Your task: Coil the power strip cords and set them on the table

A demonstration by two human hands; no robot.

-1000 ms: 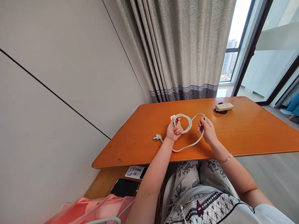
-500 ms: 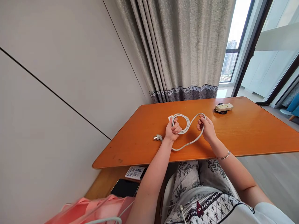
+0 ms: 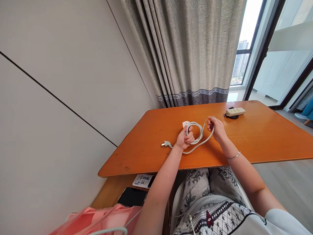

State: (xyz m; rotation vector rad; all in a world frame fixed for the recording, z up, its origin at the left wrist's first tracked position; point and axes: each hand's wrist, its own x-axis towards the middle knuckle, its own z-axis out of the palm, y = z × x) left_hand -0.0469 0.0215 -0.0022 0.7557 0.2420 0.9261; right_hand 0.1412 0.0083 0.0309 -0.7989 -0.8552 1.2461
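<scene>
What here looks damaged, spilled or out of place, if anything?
Little stands out: just small dark marks on the table toward its near left corner, perhaps scuffs or stains. I see no spill. The cord, looped in the left hand and held in the right hand, shows no visible damage.

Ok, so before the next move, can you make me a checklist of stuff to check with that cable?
1. Left hand gripping the coiled loops of the white power cable: ok.
2. Right hand holding the cable's loose stretch: ok, pinched between thumb and fingers.
3. Whole cable coiled: not ok, a loose stretch runs from the right hand back toward the plug.
4. No knots in the cable: cannot tell, the left fingers hide part of the loops.
5. Power strip apart from the white cable: ok, it sits near the table's far edge.
</scene>
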